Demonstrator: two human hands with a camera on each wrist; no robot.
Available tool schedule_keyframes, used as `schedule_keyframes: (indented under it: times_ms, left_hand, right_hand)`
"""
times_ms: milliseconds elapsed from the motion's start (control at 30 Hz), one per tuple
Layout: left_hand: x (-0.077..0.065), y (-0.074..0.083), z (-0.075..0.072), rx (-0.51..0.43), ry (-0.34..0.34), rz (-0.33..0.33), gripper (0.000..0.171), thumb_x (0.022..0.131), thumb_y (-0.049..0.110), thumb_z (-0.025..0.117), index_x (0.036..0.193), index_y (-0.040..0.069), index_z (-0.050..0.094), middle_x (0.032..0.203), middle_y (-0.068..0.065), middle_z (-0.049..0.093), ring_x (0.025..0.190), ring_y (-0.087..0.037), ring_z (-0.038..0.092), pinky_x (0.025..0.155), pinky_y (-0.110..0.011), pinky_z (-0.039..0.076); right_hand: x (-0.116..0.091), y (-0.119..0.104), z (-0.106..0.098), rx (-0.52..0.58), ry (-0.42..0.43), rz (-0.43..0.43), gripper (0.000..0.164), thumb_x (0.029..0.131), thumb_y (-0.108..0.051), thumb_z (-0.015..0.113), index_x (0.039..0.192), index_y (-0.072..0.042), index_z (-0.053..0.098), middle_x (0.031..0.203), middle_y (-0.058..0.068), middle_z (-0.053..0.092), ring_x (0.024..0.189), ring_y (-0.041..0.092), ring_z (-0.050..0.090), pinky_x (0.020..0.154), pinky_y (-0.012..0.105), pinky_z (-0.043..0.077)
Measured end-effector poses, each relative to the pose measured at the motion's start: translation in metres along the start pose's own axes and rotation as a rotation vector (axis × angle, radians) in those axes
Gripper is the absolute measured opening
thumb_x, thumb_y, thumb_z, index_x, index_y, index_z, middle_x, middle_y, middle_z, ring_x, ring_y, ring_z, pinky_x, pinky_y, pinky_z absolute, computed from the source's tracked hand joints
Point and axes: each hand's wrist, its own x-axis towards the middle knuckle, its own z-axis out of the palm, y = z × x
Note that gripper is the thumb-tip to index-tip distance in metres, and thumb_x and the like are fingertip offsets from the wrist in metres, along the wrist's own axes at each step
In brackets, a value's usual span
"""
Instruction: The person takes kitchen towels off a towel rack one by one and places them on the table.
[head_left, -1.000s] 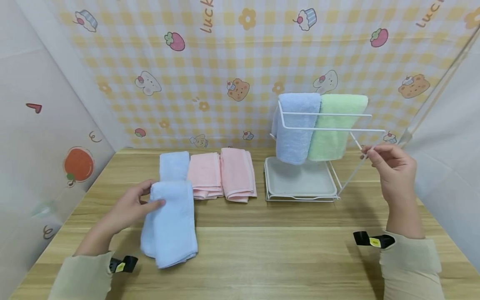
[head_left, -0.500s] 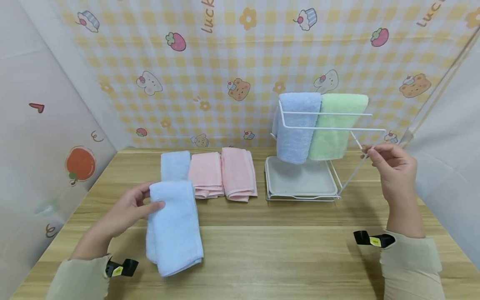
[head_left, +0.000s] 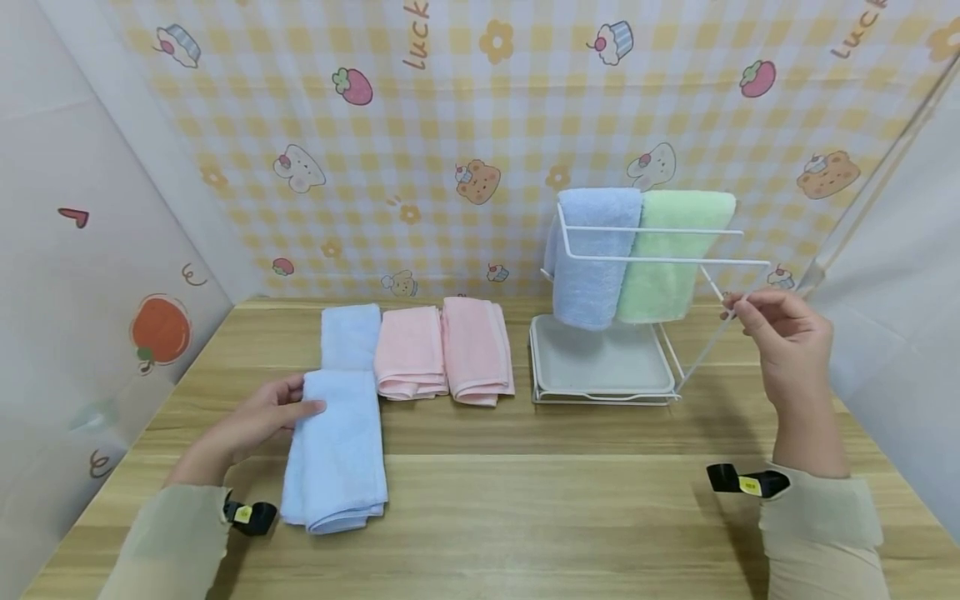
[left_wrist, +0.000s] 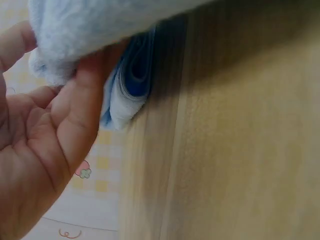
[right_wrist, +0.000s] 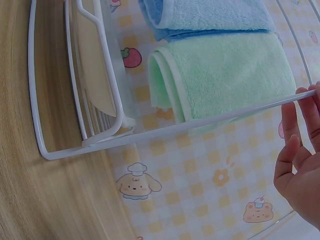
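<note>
Head view: finds the left hand (head_left: 258, 417) gripping the front towel (head_left: 341, 450), blue and folded, by its far left corner, thumb across the upper face. Confirms in the left wrist view fingers curved under the cloth, hence a closed grip. Places the front towel at the left of the table (head_left: 525, 500), directly in front of the rear towel (head_left: 350, 333), with two pink towels (head_left: 410, 346) just beside the latter. Cannot tell contact or gap between its near end and the table.

Finds the right hand (head_left: 795, 337) pinching the white rack (head_left: 667, 260) by a slanted side bar, thumb against fingertips. Records a hung blue towel (head_left: 592, 292) and a green towel (head_left: 660, 287) side by side on it, above a tray (head_left: 600, 358).

Judges the step in hand as taking up the front towel while steadying the rack (a light pinch, by appearance). Judges the next move to call for lifting clear of the rear towel, keeping the folds together, and carrying across toward the rack without tipping it.
</note>
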Motion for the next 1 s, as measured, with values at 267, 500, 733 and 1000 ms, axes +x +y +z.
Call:
schedule_keyframes:
  times_ms: [267, 500, 733, 1000]
  left_hand:
    - [0.005, 0.0, -0.003, 0.011, -0.068, -0.047, 0.071, 0.1, 0.024, 0.061, 0.148, -0.013, 0.026, 0.131, -0.028, 0.058, 0.1, -0.009, 0.064, 0.083, -0.032, 0.059]
    - [0.006, 0.002, -0.002, 0.106, -0.078, -0.103, 0.066, 0.097, 0.026, 0.066, 0.141, -0.013, 0.037, 0.116, -0.016, 0.065, 0.099, -0.017, 0.064, 0.084, -0.037, 0.059]
    - [0.005, 0.009, -0.003, 0.345, 0.013, -0.079, 0.043, 0.093, 0.032, 0.07, 0.112, -0.004, 0.055, 0.106, -0.016, 0.063, 0.092, -0.022, 0.057, 0.073, -0.033, 0.053]
    - [-0.001, 0.02, -0.009, 0.355, 0.069, -0.034, 0.049, 0.094, 0.029, 0.068, 0.126, -0.006, 0.053, 0.112, -0.018, 0.061, 0.098, -0.024, 0.056, 0.074, -0.03, 0.05]
  right_hand:
    - [0.0, -0.002, 0.0, -0.013, 0.004, -0.006, 0.007, 0.091, 0.015, 0.059, 0.09, 0.013, 0.065, 0.09, 0.009, 0.077, 0.079, 0.016, 0.072, 0.064, 0.019, 0.047]
    - [-0.001, -0.001, 0.0, -0.008, -0.004, -0.002, 0.007, 0.09, 0.016, 0.058, 0.091, 0.014, 0.065, 0.09, 0.009, 0.077, 0.079, 0.016, 0.072, 0.064, 0.018, 0.047]
    - [-0.001, 0.0, -0.001, -0.005, 0.0, -0.012, 0.005, 0.09, 0.016, 0.059, 0.089, 0.015, 0.064, 0.089, 0.009, 0.077, 0.078, 0.016, 0.072, 0.063, 0.018, 0.047]
    - [-0.001, -0.001, -0.001, 0.001, 0.001, -0.001, 0.006, 0.09, 0.016, 0.059, 0.089, 0.014, 0.065, 0.089, 0.009, 0.077, 0.078, 0.014, 0.072, 0.064, 0.018, 0.047]
